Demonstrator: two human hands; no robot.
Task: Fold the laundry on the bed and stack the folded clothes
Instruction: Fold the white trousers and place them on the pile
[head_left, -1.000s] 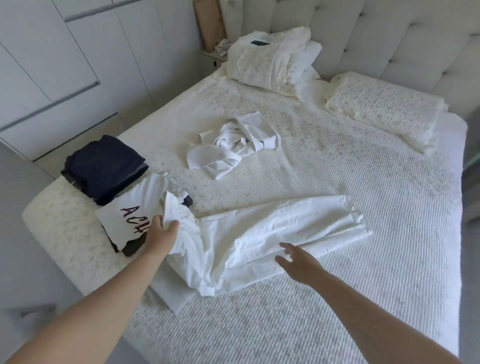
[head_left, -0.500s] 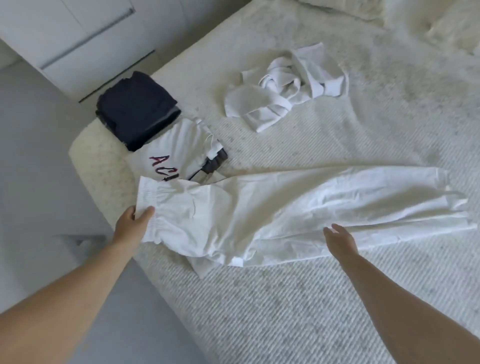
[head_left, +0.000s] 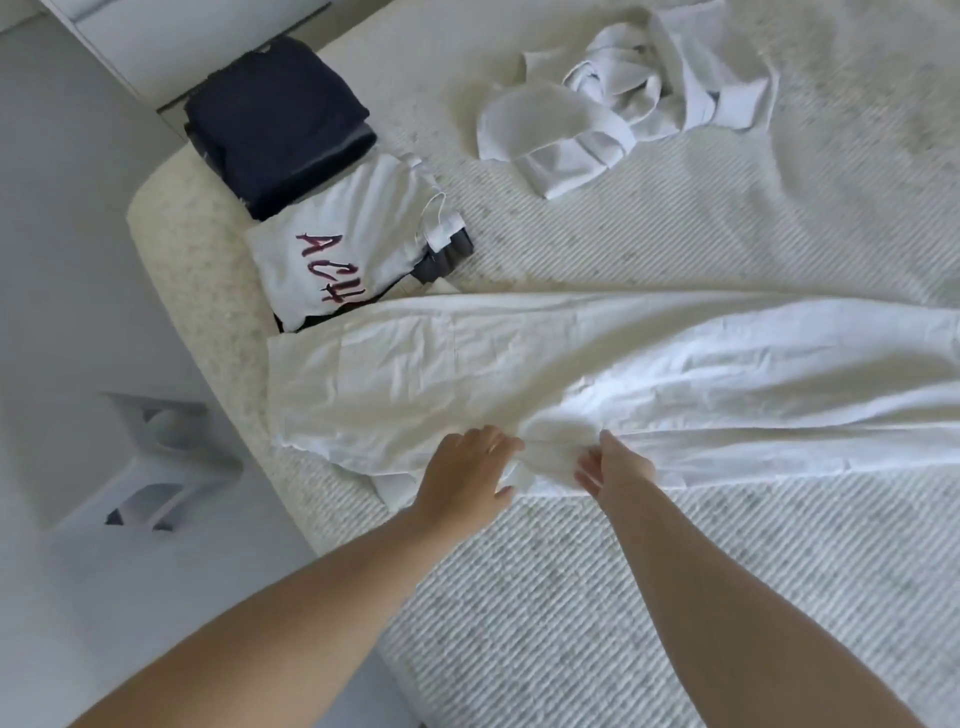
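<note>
white wrinkled cotton trousers (head_left: 597, 364) lie stretched left to right across the ribbed cream bed (head_left: 675, 597). left hand (head_left: 462, 475) and right hand (head_left: 615, 467) sit close together on the near edge, fingers curled, each pinching a bunched fold of cloth. far left sit a folded navy garment (head_left: 275, 119) and a white printed shirt (head_left: 343, 234); a crumpled white garment (head_left: 623, 98) lies farther back.

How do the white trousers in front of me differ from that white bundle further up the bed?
The white trousers lie spread long and mostly flat; the white bundle is crumpled and twisted. Both hands touch the trousers' near edge; nothing touches the bundle. The trousers cover more bed. Both are white and unfolded.
</note>
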